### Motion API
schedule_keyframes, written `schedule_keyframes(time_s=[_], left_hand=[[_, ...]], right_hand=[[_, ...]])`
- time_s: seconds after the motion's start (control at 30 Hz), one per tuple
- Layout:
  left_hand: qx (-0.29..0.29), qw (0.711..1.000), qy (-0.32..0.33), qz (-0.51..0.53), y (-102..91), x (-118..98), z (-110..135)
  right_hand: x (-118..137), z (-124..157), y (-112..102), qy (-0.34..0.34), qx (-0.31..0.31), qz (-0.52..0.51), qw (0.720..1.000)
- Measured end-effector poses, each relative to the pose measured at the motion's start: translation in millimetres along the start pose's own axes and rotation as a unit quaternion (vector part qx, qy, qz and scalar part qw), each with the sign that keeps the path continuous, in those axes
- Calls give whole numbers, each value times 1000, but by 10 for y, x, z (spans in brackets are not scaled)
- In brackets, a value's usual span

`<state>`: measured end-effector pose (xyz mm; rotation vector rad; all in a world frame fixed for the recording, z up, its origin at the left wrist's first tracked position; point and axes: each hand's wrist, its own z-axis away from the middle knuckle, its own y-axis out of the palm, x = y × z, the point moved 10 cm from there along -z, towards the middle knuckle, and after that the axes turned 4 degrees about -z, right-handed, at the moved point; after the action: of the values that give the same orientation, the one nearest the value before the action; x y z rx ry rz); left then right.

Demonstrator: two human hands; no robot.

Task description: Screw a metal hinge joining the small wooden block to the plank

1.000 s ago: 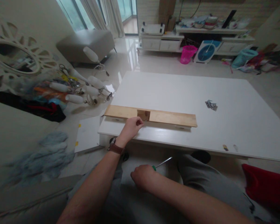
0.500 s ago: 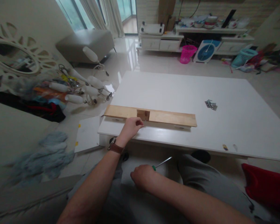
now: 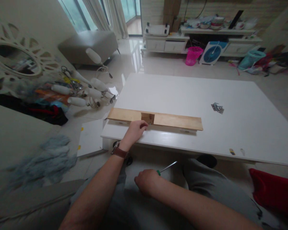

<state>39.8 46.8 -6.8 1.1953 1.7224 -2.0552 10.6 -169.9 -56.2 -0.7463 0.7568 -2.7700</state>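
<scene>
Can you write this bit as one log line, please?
left hand: curled beside wooden board; right hand: holds screwdriver; wooden board: on table; metal pieces: on table, right of wooden board

The place was a home's living room. Curtains [image 3: 115,17], an upholstered bench [image 3: 91,41] and a box fan [image 3: 210,54] showed it.

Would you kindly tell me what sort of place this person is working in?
It looks like the living room of a home: a padded grey bench stands near long curtains, and a low white cabinet stands across the room with a pink basket in front.
</scene>
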Motion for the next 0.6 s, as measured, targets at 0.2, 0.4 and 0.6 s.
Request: schedule_keyframes(time_s=[0.2, 0.4, 0.6], left_hand=[[-5, 1000, 16, -15, -8, -36, 1], [-18, 1000, 23, -2, -38, -57, 14], [-22, 1000, 15, 2, -56, -52, 11]], right_hand=[[14, 21, -32, 0, -4, 7, 1000], [1, -22, 5, -3, -10, 4, 1000], [2, -8, 9, 0, -2, 9, 1000]])
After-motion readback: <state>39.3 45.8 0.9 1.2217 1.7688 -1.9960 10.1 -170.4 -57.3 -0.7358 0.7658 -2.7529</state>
